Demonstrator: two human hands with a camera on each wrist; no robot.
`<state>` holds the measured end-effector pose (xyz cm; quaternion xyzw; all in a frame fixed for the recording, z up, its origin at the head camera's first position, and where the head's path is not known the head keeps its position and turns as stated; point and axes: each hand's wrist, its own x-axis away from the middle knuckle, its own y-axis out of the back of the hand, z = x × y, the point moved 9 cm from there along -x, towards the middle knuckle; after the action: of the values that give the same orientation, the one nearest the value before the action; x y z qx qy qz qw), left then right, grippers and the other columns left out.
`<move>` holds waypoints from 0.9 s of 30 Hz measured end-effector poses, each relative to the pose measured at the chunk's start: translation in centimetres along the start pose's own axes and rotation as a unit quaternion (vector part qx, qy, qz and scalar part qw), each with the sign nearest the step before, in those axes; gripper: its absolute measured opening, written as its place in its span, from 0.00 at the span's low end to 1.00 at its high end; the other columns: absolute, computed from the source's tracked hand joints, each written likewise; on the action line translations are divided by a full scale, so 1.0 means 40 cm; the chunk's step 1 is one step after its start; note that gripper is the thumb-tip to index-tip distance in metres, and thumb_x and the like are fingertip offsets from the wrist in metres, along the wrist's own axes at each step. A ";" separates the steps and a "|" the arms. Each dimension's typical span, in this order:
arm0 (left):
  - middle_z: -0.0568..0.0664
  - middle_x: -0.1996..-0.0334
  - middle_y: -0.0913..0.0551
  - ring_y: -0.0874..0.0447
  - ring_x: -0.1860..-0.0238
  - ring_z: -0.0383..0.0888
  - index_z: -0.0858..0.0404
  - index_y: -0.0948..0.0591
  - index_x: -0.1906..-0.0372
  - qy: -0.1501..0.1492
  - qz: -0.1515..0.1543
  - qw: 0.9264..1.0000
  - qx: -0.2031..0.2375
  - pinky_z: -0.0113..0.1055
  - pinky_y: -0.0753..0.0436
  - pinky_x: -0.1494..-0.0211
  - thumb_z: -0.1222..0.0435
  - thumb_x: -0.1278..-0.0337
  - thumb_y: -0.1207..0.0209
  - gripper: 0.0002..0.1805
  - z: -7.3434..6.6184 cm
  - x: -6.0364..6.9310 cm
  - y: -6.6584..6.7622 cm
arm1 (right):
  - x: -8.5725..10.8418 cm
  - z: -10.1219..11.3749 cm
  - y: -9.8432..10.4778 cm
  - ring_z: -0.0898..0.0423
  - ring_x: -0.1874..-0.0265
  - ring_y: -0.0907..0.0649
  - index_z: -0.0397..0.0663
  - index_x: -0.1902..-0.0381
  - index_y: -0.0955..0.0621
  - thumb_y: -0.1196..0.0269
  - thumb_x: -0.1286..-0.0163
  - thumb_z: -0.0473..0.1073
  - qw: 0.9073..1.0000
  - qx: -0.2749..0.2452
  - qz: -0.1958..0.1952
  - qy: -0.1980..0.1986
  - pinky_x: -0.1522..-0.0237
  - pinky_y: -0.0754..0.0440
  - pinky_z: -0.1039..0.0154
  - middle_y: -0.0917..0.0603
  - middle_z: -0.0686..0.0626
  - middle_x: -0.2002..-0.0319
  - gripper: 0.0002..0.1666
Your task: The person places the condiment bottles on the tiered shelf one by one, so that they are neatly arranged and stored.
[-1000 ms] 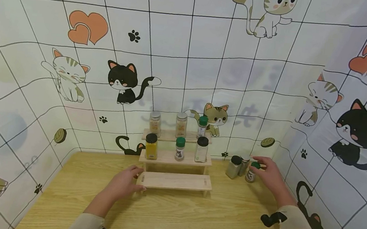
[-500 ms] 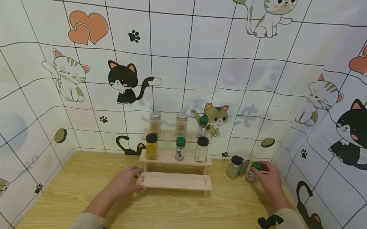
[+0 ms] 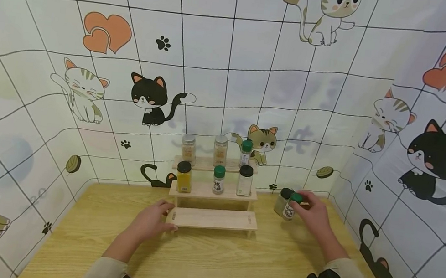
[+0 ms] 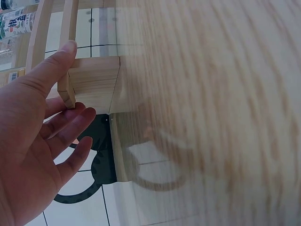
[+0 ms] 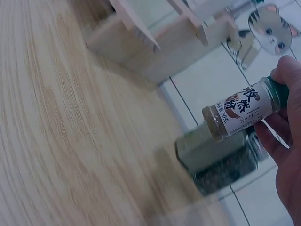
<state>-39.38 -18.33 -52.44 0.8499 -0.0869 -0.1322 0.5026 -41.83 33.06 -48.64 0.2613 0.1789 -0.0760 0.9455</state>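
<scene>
My right hand [image 3: 313, 213] pinches the green cap of a small spice jar [image 3: 288, 211]. In the right wrist view this jar [image 5: 242, 109], with a white label and brown powder inside, is held off the table. Close behind it stands a black-lidded jar [image 3: 282, 201]; a dark-filled jar [image 5: 225, 172] beside that one shows in the right wrist view. My left hand [image 3: 149, 222] grips the left end of the lowest step of a wooden tiered rack [image 3: 214, 219]. Thumb and fingertips pinch the board's end [image 4: 67, 89] in the left wrist view.
The middle step carries a yellow jar [image 3: 184, 178], a green-capped jar [image 3: 218, 180] and a black-lidded jar [image 3: 244, 181]. On the top step stand two silver-lidded jars [image 3: 220, 152] and a green-capped one [image 3: 245, 154]. A cat-patterned wall covering [image 3: 204, 82] borders the wooden table [image 3: 208, 266].
My right hand has closed on the green-capped jar, lifted it and carried it left, in front of the other jars. The left hand has stayed on the rack.
</scene>
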 end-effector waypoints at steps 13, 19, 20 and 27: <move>0.55 0.39 0.17 0.11 0.46 0.53 0.66 0.17 0.30 0.004 -0.001 1.000 -0.001 0.57 0.12 0.44 0.53 0.43 0.16 0.40 -0.006 0.007 0.003 | 0.017 0.148 -0.130 0.48 0.56 0.11 0.40 0.37 0.16 0.25 0.24 0.37 0.996 -0.068 0.047 0.024 0.63 0.10 0.61 0.13 0.38 0.49 0.22; 0.54 0.39 0.17 0.11 0.46 0.52 0.65 0.16 0.31 0.008 0.002 1.000 0.001 0.55 0.12 0.44 0.52 0.45 0.16 0.40 -0.001 0.005 -0.006 | 0.041 0.209 -0.192 0.42 0.54 0.12 0.43 0.38 0.15 0.25 0.26 0.34 0.991 -0.093 0.065 0.068 0.58 0.11 0.64 0.14 0.41 0.51 0.20; 0.54 0.39 0.17 0.11 0.46 0.52 0.65 0.16 0.31 0.009 0.003 1.000 0.002 0.55 0.12 0.44 0.52 0.44 0.16 0.40 0.001 0.004 -0.007 | 0.042 0.218 -0.204 0.42 0.54 0.12 0.44 0.39 0.14 0.25 0.26 0.33 0.990 -0.098 0.068 0.074 0.57 0.11 0.63 0.14 0.42 0.51 0.20; 0.54 0.38 0.17 0.11 0.46 0.52 0.64 0.16 0.30 0.012 0.001 1.000 0.003 0.55 0.12 0.43 0.52 0.44 0.16 0.40 0.006 0.000 -0.004 | 0.042 0.291 -0.286 0.47 0.55 0.12 0.41 0.41 0.13 0.24 0.28 0.31 0.983 -0.127 0.079 0.105 0.53 0.10 0.60 0.13 0.43 0.52 0.19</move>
<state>-39.46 -18.44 -52.70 0.8530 -0.0821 -0.1217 0.5008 -39.52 17.18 -45.31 0.1585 0.2642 0.0506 0.9500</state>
